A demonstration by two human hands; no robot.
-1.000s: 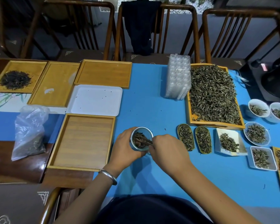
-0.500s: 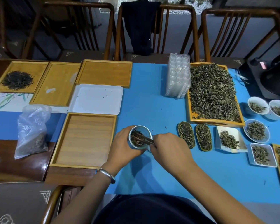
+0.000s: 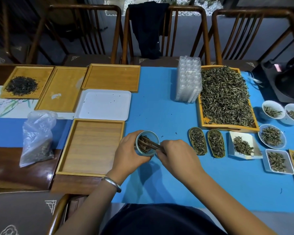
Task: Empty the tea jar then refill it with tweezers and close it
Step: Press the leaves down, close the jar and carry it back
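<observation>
On the blue-covered desk (image 3: 159,102), the left hand (image 3: 128,154) grips the tea jar (image 3: 147,143) just right of a bamboo tray (image 3: 92,146); the right hand (image 3: 176,156) pinches tweezers (image 3: 151,144) inside it. Wooden chairs (image 3: 165,31) stand beyond.

Dim, bluish light, soft shadows, curved edges

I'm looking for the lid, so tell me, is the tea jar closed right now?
No, the tea jar is open, held by the left hand, with the tweezers in the right hand reaching inside.
</observation>
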